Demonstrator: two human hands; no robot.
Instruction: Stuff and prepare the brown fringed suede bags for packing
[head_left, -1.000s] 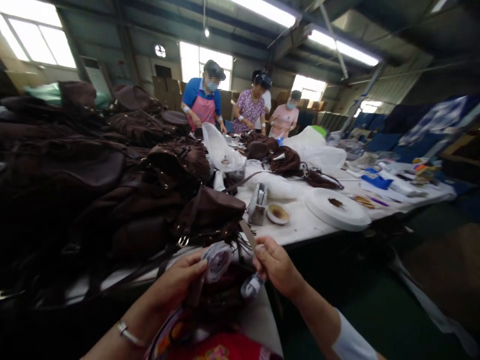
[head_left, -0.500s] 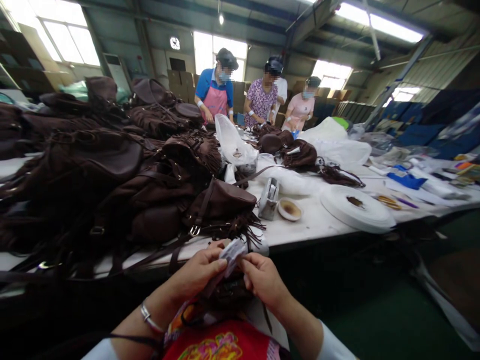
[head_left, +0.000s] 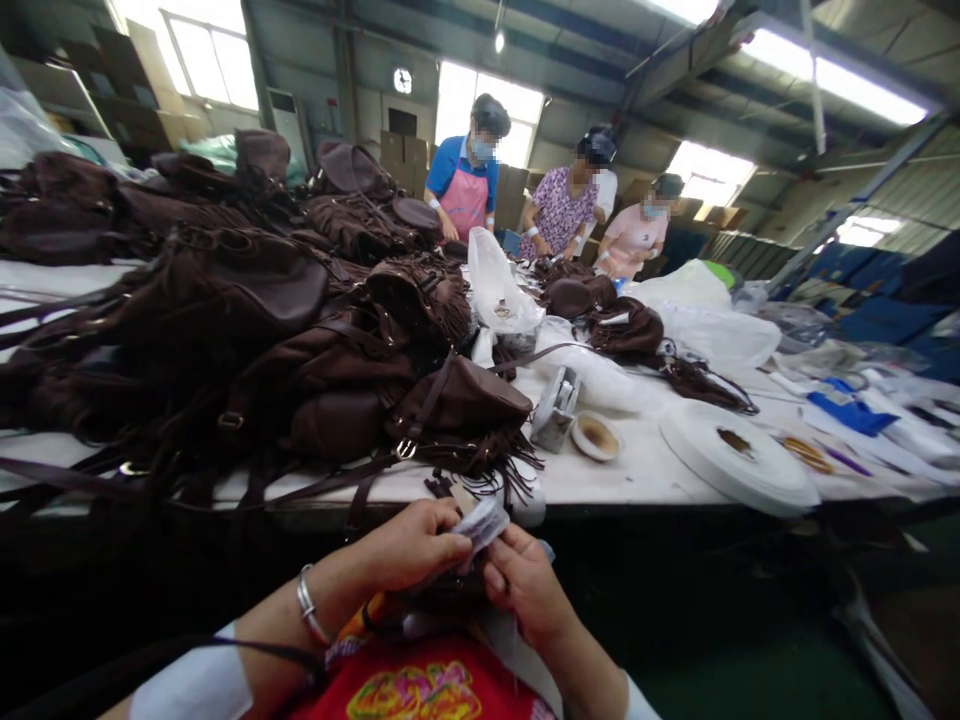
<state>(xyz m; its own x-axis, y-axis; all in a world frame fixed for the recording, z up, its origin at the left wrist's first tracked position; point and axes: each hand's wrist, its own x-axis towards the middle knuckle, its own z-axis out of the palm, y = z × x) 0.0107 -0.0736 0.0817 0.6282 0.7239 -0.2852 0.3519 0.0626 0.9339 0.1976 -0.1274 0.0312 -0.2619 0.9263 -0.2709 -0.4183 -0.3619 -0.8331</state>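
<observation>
My left hand (head_left: 412, 545) and my right hand (head_left: 521, 585) meet low in the middle, just in front of the table edge. Both pinch a small crumpled white wrapping (head_left: 484, 522) between the fingertips. Under the hands lies a dark brown bag (head_left: 450, 600) on my lap, mostly hidden. A silver bangle sits on my left wrist. Right behind the hands a brown fringed bag (head_left: 461, 410) rests at the table edge, its straps hanging over.
A big heap of brown bags (head_left: 225, 300) covers the left of the white table (head_left: 637, 470). A tape dispenser (head_left: 555, 410), a small tape roll (head_left: 596, 437) and a wide white roll (head_left: 739, 465) stand to the right. Three people (head_left: 559, 205) work at the far end.
My hands have come together and dropped closer to my lap; the white wrapping is now pinched between both. The view has shifted left, showing more of the bag heap.
</observation>
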